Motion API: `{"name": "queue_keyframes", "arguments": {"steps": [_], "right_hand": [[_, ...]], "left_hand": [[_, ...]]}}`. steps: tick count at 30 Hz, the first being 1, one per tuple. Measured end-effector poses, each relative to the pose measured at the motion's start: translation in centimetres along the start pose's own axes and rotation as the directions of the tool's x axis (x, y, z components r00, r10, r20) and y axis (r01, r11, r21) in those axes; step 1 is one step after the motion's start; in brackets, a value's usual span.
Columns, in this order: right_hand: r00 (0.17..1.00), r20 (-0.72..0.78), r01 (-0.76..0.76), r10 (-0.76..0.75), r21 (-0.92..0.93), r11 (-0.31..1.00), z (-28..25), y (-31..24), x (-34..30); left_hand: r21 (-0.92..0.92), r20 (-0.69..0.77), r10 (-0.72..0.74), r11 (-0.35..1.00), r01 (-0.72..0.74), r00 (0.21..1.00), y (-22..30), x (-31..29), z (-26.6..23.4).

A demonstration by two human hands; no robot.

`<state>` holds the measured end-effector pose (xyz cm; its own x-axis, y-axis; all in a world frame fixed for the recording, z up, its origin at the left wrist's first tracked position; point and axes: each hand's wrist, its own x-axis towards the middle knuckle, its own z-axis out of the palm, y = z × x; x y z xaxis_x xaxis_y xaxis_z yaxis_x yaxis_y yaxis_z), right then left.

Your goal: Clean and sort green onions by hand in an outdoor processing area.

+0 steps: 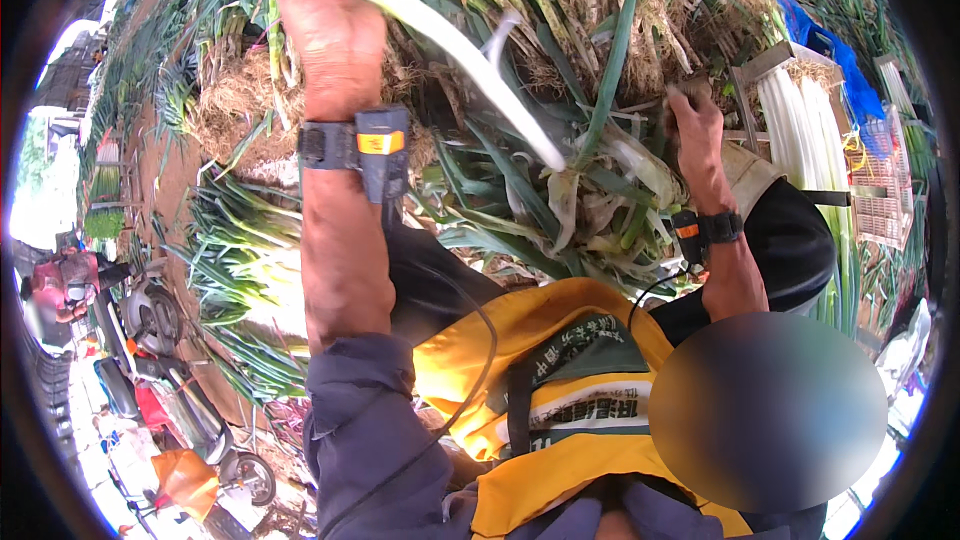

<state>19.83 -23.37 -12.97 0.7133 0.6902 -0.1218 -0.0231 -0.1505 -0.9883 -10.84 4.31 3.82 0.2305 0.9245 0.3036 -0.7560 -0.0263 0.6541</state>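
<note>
My left hand (pixel 325 20) is raised at the top and closed round the green part of a long green onion (pixel 455 30). Its bare white stalk slants down to the right over a heap of stripped onion leaves and skins (pixel 560 205). A loose strip of skin hangs off the stalk. To the right of the heap, beside the roots of other onions, is my right hand (pixel 695 125). Its fingers are curled and pressed together; whatever they hold is too unclear to name.
Untrimmed onions with matted roots (pixel 590 10) are stacked ahead. More onions (pixel 245 255) lie to the left. White trimmed stalks (pixel 810 125) lie in a wooden frame at right, near blue plastic sheeting (pixel 830 50) and a pale basket (pixel 885 190). Motorbikes (pixel 170 380) and another person (pixel 70 285) appear far left.
</note>
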Motion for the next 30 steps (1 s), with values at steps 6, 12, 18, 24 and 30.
{"name": "queue_keyframes", "arguments": {"steps": [6,12,18,24,30], "right_hand": [[0.937,0.235,0.331,-0.258,-0.365,0.870,1.8,-2.2,-3.4],[0.439,0.568,0.886,-0.696,-0.143,0.442,13.5,-12.3,-5.7],[0.437,0.759,0.897,-0.483,-0.331,0.292,11.3,-5.4,-3.9],[0.823,0.568,0.522,-0.006,-0.753,0.401,0.0,4.6,-3.0],[0.821,0.532,0.519,-0.206,-0.547,0.657,4.8,-4.8,-5.8]], "left_hand": [[-0.061,0.116,-0.043,0.997,0.050,0.992,2.5,0.1,-3.3],[-0.115,0.104,-0.111,0.986,0.123,0.988,0.9,-0.3,-2.3],[0.147,0.071,-0.145,0.980,0.134,0.987,4.3,0.1,-4.3],[0.145,-0.162,0.112,0.985,-0.089,0.980,5.2,0.8,-6.1],[0.105,-0.342,0.078,0.993,-0.045,0.936,5.4,0.1,-5.8]]}}
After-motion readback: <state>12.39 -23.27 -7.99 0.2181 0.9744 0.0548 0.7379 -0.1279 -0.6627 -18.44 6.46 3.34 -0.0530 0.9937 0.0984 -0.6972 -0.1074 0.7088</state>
